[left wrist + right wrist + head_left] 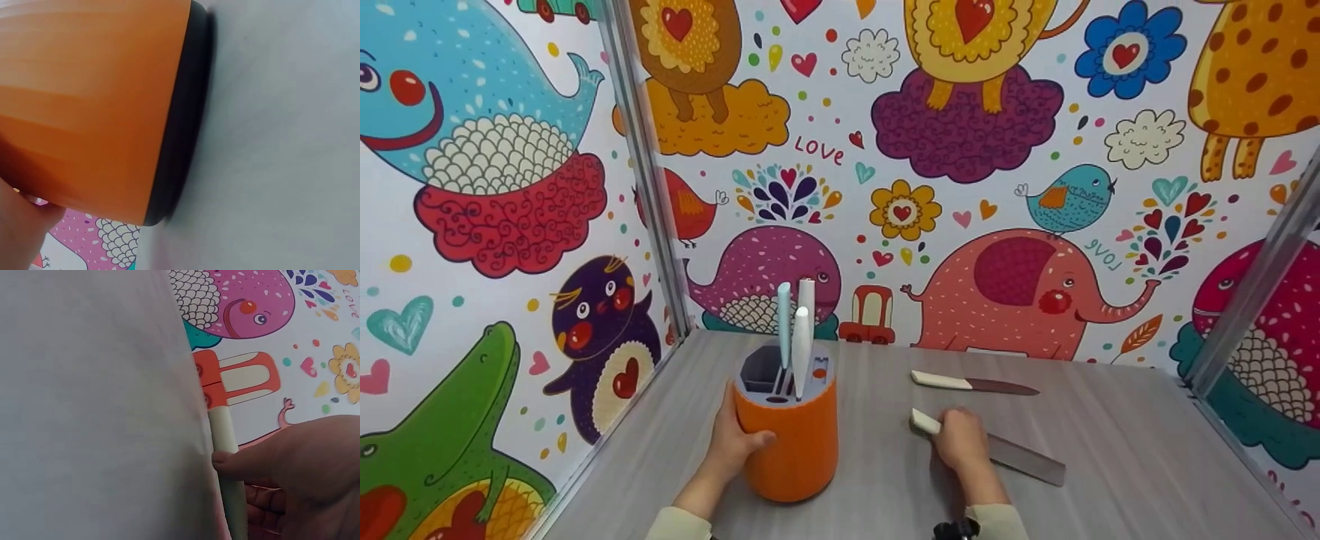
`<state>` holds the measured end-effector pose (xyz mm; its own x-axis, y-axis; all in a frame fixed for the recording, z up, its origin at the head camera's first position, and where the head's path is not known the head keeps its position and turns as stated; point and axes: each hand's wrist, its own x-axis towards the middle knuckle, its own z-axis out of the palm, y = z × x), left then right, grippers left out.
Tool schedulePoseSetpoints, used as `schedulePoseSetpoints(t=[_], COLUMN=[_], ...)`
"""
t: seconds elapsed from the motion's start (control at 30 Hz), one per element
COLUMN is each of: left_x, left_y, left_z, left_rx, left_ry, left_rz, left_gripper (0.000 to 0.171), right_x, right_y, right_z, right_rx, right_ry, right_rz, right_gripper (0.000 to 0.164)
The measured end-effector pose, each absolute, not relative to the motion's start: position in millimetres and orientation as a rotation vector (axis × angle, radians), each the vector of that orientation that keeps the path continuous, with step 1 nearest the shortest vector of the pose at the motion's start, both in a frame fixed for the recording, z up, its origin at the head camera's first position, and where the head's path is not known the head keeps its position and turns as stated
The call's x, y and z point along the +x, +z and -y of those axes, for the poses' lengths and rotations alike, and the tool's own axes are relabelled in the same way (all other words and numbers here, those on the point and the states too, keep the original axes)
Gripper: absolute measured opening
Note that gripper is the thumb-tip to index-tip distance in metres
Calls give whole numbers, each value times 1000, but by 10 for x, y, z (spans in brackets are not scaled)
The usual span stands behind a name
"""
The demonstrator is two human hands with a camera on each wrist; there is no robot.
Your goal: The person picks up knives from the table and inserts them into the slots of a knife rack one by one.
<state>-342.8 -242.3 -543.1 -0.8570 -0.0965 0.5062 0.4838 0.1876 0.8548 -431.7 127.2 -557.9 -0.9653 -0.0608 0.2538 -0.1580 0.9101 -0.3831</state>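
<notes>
My left hand (731, 444) holds an orange knife block (795, 454) at its left side, thumb across the front and the other fingers mostly hidden behind it. In the left wrist view the block's dark base (179, 121) meets the table. A light blue handle (784, 322) and two white ones stand up from its grey slotted top. To the right, my right hand (962, 441) grips a cleaver by its cream handle (224, 430), with the thumb along it. The broad blade (1029, 460) points right, low over the table. Beyond it lies a narrower knife (997, 385) with a cream handle.
A grey wood-grain table (877, 480) bears everything. Patterned panels with cartoon animals (1005, 292) wall it in at the back and sides. Metal posts (649, 180) stand at the corners.
</notes>
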Motion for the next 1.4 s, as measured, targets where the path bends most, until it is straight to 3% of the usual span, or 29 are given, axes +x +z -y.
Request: schedulePoseSetpoints(t=[0.3,0.5,1.0,1.1,1.27,1.4], left_x=[-3415,-3405,-3357,-3308,-3224,-3136], left_y=[-5438,-5446,-5292,-5208,-5022,-4871], left_z=[2448,2417,2457,2422,2296,2198], left_rx=[-343,-306,-300,-289,-223,-154], left_ry=[-1708,-1734,-1596,-1532,-1330,-1122], left_rz=[1994,2020,2049,1975,1810,1738], left_gripper=[103,100,99,91,55,43], right_x=[-4164,-3980,-3769,-3722,-3595,-3474], right_y=[-5034,-4714,-4411,-4379,-4321,-4290], right_z=[-1264,-1314,-1269,-1196,-1027,-868], right_rx=[313,331,546,617,711,777], right_ry=[924,1180,1949,2019,2025,1992], right_rz=[2688,2677,2310,2263,2227,2213], right_gripper=[20,21,21,24,29,31])
